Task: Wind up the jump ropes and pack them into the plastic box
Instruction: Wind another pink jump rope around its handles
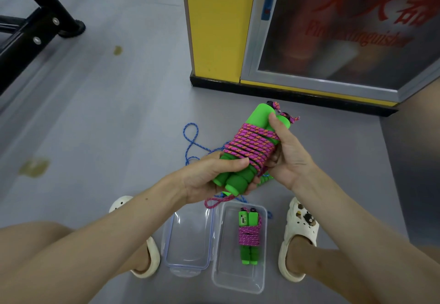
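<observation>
**Tuck the tail, then pack**

Both hands grip the rope (pixel 250 144), held in the air above the box (pixel 238 284). The left hand (pixel 209 177) curls round the lower handle ends. The right hand (pixel 290 153) clasps the upper part, thumb on a handle. The pink coils look snug, but a tail (pixel 217 202) dangles below. Best to hold the left grip firm, slip that tail under a coil, then lay the bundle beside the wound rope (pixel 249 237) in the box. A blue rope (pixel 190 137) lies on the floor

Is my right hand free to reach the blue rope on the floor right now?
Probably not yet: the right hand grips the wound pink rope together with the left hand; the blue rope lies beyond them.
</observation>
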